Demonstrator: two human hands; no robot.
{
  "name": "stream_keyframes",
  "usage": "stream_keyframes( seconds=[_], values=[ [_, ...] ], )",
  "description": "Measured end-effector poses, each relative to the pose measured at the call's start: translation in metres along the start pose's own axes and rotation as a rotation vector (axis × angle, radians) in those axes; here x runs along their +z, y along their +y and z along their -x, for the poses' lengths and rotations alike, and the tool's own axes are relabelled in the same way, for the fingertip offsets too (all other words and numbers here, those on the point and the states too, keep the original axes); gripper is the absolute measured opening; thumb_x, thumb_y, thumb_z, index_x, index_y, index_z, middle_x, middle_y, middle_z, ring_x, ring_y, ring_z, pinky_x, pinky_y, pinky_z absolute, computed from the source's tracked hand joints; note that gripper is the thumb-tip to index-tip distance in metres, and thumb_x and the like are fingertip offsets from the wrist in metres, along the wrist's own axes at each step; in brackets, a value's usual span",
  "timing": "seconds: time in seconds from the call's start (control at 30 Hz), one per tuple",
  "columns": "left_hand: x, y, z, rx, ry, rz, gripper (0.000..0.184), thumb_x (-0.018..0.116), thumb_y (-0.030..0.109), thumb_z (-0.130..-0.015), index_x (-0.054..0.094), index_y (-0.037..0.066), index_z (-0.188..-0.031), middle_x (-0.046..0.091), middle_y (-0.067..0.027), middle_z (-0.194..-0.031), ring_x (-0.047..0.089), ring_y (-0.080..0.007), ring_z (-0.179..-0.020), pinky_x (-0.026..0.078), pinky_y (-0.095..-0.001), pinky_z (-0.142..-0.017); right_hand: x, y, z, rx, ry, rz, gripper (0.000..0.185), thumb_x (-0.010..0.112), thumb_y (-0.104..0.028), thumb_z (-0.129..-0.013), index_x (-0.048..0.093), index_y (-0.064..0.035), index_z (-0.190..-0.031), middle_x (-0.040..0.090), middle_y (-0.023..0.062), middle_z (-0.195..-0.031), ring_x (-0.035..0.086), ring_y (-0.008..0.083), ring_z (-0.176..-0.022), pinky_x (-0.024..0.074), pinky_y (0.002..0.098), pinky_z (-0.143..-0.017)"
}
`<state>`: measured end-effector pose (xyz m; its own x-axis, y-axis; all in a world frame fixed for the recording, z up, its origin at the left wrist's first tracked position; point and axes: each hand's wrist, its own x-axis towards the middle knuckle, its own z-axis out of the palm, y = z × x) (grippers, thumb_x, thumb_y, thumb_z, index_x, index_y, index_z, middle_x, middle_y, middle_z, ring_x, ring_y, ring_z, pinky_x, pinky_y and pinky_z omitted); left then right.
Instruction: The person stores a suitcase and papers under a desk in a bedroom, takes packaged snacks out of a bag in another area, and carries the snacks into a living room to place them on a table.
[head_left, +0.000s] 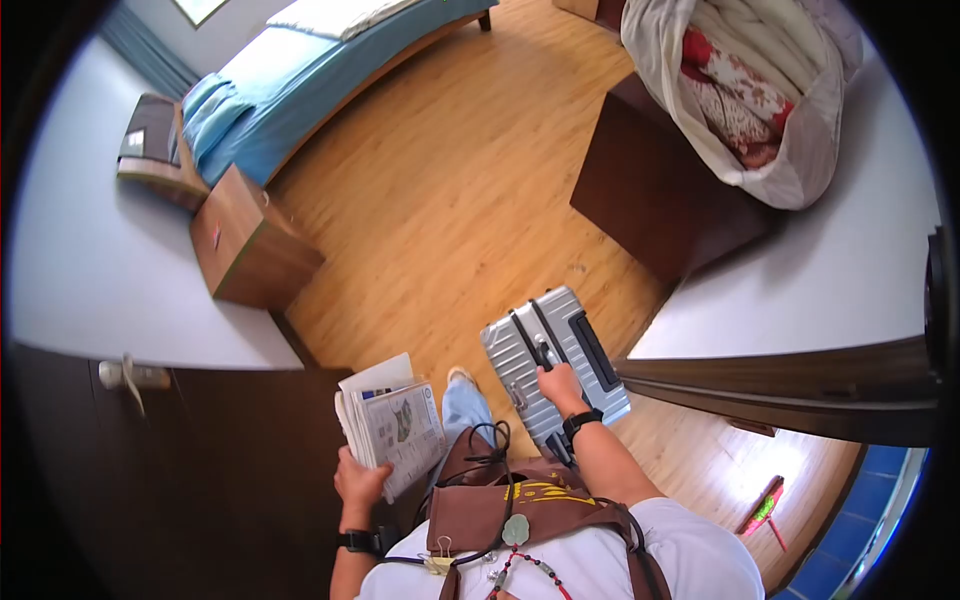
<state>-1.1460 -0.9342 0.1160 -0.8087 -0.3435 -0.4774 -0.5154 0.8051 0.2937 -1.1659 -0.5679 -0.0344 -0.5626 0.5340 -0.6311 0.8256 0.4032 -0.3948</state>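
A thick stack of papers (405,425) with printed pages is gripped in my left hand (362,480), thumb on top and fingers beneath. My right hand (562,388) is wrapped round the handle of a silver ribbed suitcase (520,365), which has a dark panel on its right side. The suitcase is at my right front; whether it touches the floor I cannot tell. A brown apron (470,515) with yellow print covers my front, and a foot in a light shoe (460,375) shows between papers and suitcase.
A dark door (200,450) with a handle stands at left, a door frame (780,395) at right. Beyond are a wooden nightstand (250,245), a bed with blue covers (290,80) and a dark cabinet (660,180) bearing a white bag of bedding (800,180). Wooden floor (420,180) lies between.
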Motion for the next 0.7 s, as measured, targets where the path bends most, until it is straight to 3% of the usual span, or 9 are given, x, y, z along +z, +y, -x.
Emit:
stream_keyframes(
  seconds=[0.03,0.17,0.2,0.4,0.43,0.53,0.7],
  values=[
    [-0.013,0.006,-0.054,0.007,-0.032,-0.021,0.067,0.077,0.026,-0.052,0.047,0.004,-0.109,0.063,-0.02,-0.097,0.06,-0.0378,-0.093,0.046,-0.044,-0.082,0.029,-0.036,-0.027,0.005,-0.018,-0.068,0.045,0.06,-0.037,-0.077,0.065,0.0057,-0.089,0.062,0.0286,-0.091,0.059,0.042,-0.092,0.0477,0.0454,-0.079],
    [-0.046,0.032,-0.117,0.11,-0.034,0.008,0.066,0.076,0.029,-0.053,0.048,0.006,-0.107,0.063,-0.0206,-0.096,0.06,-0.0379,-0.091,0.047,-0.044,-0.08,0.024,-0.112,-0.045,-0.037,0.081,0.14,0.048,0.059,-0.04,-0.076,0.065,0.0057,-0.09,0.062,0.0282,-0.091,0.06,0.041,-0.092,0.048,0.0452,-0.079],
    [-0.058,0.05,-0.084,0.085,-0.046,-0.011,0.064,0.076,0.029,-0.054,0.048,0.006,-0.107,0.063,-0.0202,-0.095,0.061,-0.0379,-0.09,0.048,-0.0436,-0.079,0.009,-0.096,-0.026,-0.007,0.085,0.132,0.049,0.059,-0.041,-0.076,0.065,0.0058,-0.09,0.062,0.0283,-0.09,0.06,0.0409,-0.092,0.048,0.045,-0.079],
    [-0.061,0.049,-0.072,0.07,-0.017,0.01,0.064,0.076,0.027,-0.054,0.049,0.004,-0.107,0.063,-0.0201,-0.096,0.06,-0.0382,-0.091,0.047,-0.0433,-0.079,0.007,-0.153,-0.035,-0.049,0.048,0.089,0.034,0.057,-0.03,-0.076,0.067,0.001,-0.086,0.063,0.0243,-0.092,0.062,0.0378,-0.089,0.0499,0.0436,-0.076],
    [-0.064,0.053,-0.075,0.053,0.002,0.05,0.065,0.076,0.027,-0.054,0.049,0.004,-0.108,0.063,-0.0203,-0.097,0.06,-0.0382,-0.092,0.047,-0.043,-0.08,0.011,-0.166,-0.042,-0.048,0.039,0.079,0.038,0.058,-0.035,-0.078,0.066,0.0009,-0.086,0.063,0.0254,-0.089,0.061,0.0387,-0.088,0.0494,0.0437,-0.076],
    [-0.065,0.052,-0.077,-0.012,-0.011,0.054,0.064,0.076,0.026,-0.053,0.051,0.003,-0.107,0.063,-0.0197,-0.097,0.061,-0.0369,-0.092,0.046,-0.0424,-0.081,0.022,-0.211,-0.062,-0.037,-0.011,0.051,0.028,0.054,-0.019,-0.074,0.067,-0.0001,-0.09,0.063,0.023,-0.097,0.062,0.0353,-0.093,0.0492,0.0414,-0.078],
    [-0.065,0.048,-0.078,-0.139,-0.064,-0.009,0.062,0.077,0.025,-0.051,0.053,0.004,-0.104,0.064,-0.0191,-0.097,0.061,-0.0364,-0.092,0.046,-0.0418,-0.081,0.016,-0.265,-0.087,-0.022,-0.071,-0.005,0.028,0.054,-0.021,-0.075,0.066,-0.0017,-0.092,0.064,0.0205,-0.098,0.062,0.0336,-0.094,0.0496,0.039,-0.079]
  ],
)
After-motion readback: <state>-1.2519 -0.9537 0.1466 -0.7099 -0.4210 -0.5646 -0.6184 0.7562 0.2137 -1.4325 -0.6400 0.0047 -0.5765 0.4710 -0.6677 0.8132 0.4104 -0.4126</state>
